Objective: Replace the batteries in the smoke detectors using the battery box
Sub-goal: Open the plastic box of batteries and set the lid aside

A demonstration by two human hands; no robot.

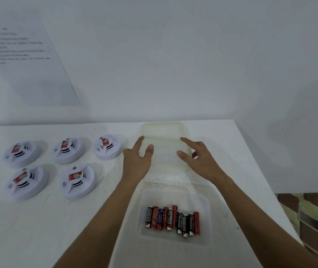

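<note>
Several white round smoke detectors (73,180) with red labels lie in two rows on the left of the white table. A clear plastic battery box (202,236) stands uncovered near the front edge, holding several red and black batteries (171,219). Its translucent lid (166,130) lies flat on the table behind the box. My left hand (137,161) hovers over the lid's left edge with fingers spread. My right hand (198,157) is over the lid's right edge, fingers straight and apart. Neither hand holds anything.
A printed sheet of paper (28,60) hangs on the white wall at the upper left. The table's right edge (266,171) runs diagonally, with patterned floor tiles (313,225) beyond it.
</note>
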